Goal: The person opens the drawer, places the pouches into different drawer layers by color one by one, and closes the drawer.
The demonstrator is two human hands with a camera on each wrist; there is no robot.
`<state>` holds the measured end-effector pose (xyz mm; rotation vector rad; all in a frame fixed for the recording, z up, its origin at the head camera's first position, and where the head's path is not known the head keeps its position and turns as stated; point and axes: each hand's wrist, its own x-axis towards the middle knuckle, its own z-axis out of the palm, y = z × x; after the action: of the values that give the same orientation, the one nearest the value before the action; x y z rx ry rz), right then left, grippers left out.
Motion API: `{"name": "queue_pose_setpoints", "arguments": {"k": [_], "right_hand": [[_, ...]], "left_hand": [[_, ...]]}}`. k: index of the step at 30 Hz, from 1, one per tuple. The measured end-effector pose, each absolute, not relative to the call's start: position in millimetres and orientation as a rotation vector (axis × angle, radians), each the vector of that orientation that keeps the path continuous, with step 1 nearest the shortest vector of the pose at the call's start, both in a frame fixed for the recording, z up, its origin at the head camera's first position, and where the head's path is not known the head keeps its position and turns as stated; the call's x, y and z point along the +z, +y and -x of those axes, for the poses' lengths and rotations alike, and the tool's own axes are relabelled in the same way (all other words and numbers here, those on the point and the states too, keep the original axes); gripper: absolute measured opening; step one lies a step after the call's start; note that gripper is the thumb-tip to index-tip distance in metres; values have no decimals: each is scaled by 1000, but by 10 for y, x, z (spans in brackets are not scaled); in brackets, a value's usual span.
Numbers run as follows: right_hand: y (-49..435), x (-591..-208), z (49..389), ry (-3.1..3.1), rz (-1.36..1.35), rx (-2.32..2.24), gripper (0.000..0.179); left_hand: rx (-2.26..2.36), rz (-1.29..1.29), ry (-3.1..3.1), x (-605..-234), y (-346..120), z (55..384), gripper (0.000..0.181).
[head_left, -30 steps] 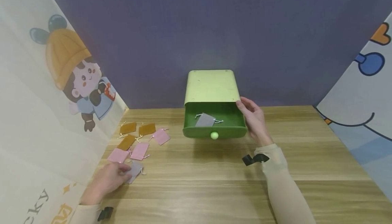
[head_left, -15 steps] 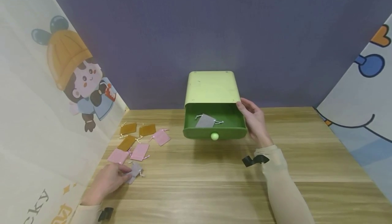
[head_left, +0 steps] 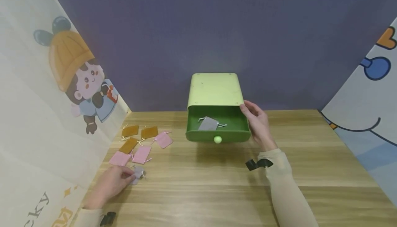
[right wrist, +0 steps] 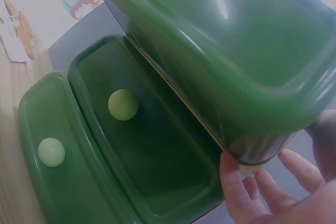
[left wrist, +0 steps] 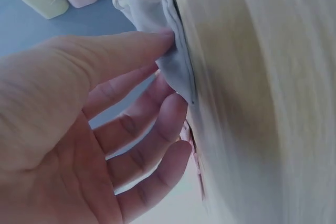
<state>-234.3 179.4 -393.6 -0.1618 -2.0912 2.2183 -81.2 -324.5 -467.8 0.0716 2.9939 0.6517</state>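
Observation:
My left hand [head_left: 112, 183] pinches a grey drawstring pouch [head_left: 140, 172] at the table's left. In the left wrist view, the thumb presses the top of this pouch [left wrist: 149, 15], with the fingers below; one edge meets the table. My right hand [head_left: 260, 126] rests against the right side of a light green drawer cabinet [head_left: 215, 89], thumb near the front corner. The cabinet's top drawer [head_left: 198, 136] is pulled out, and another grey pouch [head_left: 208, 124] lies in it. Under it, the right wrist view shows a closed middle drawer [right wrist: 157, 145] and bottom drawer [right wrist: 68, 187].
Several pink pouches, one the nearest pink pouch [head_left: 119, 158], and orange-brown pouches, such as the right brown pouch [head_left: 149, 132], lie flat beyond my left hand. A dark wall [head_left: 155, 47] stands behind the cabinet. Printed panels flank the wooden table [head_left: 192, 192].
The grey pouch under my left fingers is more bunched and lifted slightly, the fingers closing on it. The right hand and the pulled-out drawer stay as they were.

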Motion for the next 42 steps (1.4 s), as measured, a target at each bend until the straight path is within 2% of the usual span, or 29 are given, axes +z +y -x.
{"name": "queue_pose_setpoints", "arguments": {"k": [16,28,34,42], "right_hand": [[1788,-3941,2346,-2075,176,2221,66],[1792,-3928,2336,-2093,166,2217,68],[1789,-3926,2343,-2087,158,2223,67],[1791,-3939,2349,-2086,169,2219,67]], "left_hand": [[719,-194,3062,-4641,-3211,856,4],[780,-168,3135,-4549,-3144,920,5],[784,-206,3194,-4488,-3089,959,13],[772,-271,3263,-4409,-3031,1009,16]]}}
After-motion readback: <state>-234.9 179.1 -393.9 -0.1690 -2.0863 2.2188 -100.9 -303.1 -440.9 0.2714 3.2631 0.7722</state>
